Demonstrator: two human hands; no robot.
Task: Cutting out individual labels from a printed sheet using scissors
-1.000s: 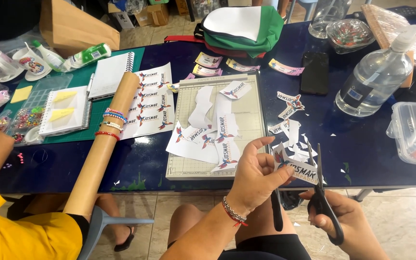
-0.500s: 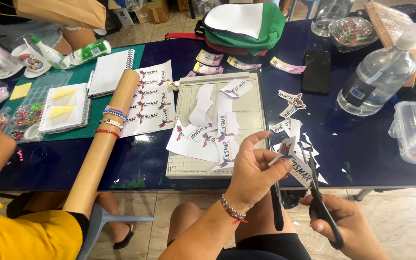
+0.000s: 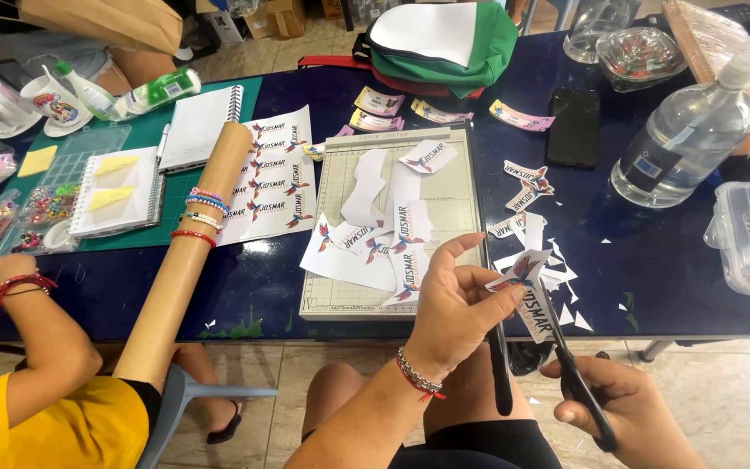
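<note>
Scissors biting into the sticker, right over the table edge.
Left hand (image 3: 453, 317) pinches the sticker (image 3: 527, 295); right hand (image 3: 631, 408) at 5 o'clock grips black scissors (image 3: 566, 360), blades on it. Paper cutter (image 3: 392, 217) at 11 o'clock on the table (image 3: 653, 260).

A grey paper-cutter board (image 3: 392, 217) lies at the middle of the dark blue tabletop (image 3: 653, 260), printed paper cut-outs (image 3: 375, 243) on it. At nine o'clock of it lies a brown cardboard tube (image 3: 186, 260); at three o'clock, a clear plastic pump bottle (image 3: 683, 139); at twelve o'clock, a green-and-white backpack (image 3: 444, 39).
</note>
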